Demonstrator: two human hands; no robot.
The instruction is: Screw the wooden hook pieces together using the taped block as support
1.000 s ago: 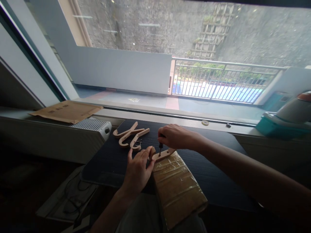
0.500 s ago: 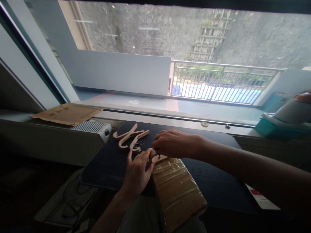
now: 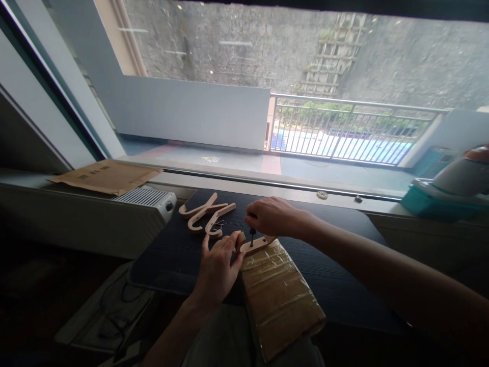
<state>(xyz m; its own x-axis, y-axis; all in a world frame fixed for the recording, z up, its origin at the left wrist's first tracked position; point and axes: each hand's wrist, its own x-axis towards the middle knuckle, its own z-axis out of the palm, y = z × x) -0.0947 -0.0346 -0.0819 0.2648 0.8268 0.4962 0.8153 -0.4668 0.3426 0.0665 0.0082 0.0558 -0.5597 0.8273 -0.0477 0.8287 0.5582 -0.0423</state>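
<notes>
My left hand (image 3: 219, 262) is closed on the curled end of a pale wooden hook (image 3: 259, 245), pressing it against the far edge of a tape-wrapped brown block (image 3: 280, 300). Above the hook, my right hand (image 3: 272, 216) grips a screwdriver (image 3: 252, 233) with a dark handle. The shaft stands nearly upright, its tip at a hole in the hook; whether a screw sits there I cannot tell. Another hole shows farther along. Beyond my left hand, several more wooden hooks (image 3: 202, 214) lie in a heap, with small screws (image 3: 219, 225) beside them.
The dark table (image 3: 171, 255) carries these things beneath a large window. A brown envelope (image 3: 103, 176) and a white slatted appliance (image 3: 147, 200) are at the left. On the sill lie a tape roll (image 3: 322, 194) and a small metal piece (image 3: 358, 199); a teal container (image 3: 428, 199) stands at right.
My right hand has risen a little, so more of the screwdriver and of the hook beneath it shows. My left hand keeps its hold on the hook.
</notes>
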